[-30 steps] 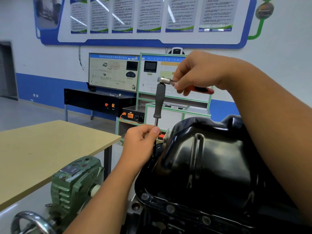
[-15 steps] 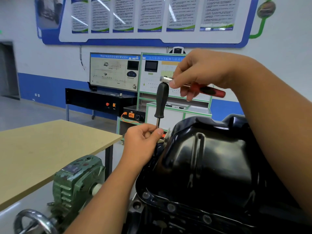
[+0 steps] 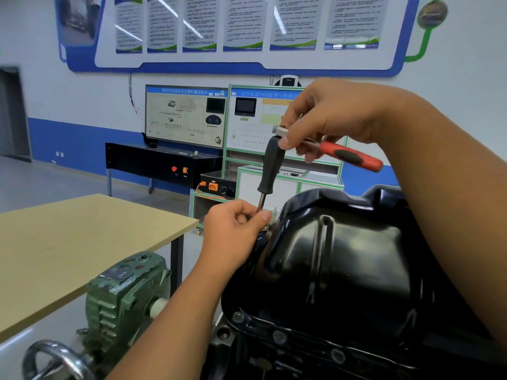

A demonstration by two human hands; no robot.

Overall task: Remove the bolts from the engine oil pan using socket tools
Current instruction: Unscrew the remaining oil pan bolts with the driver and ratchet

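Up at the far edge of the black oil pan (image 3: 343, 270), both hands work a socket tool.

The right hand (image 3: 329, 119) curls round the ratchet (image 3: 348, 156) by its red handle; from its head a black extension driver (image 3: 270, 168) hangs almost upright. The left hand (image 3: 233, 229) pinches the metal shaft at the pan's rim. Bolts (image 3: 279, 337) show along the near flange.

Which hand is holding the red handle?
The right hand, the upper one, grips the ratchet's red handle. The left hand is lower, pinching the metal shaft under the black extension beside the oil pan.
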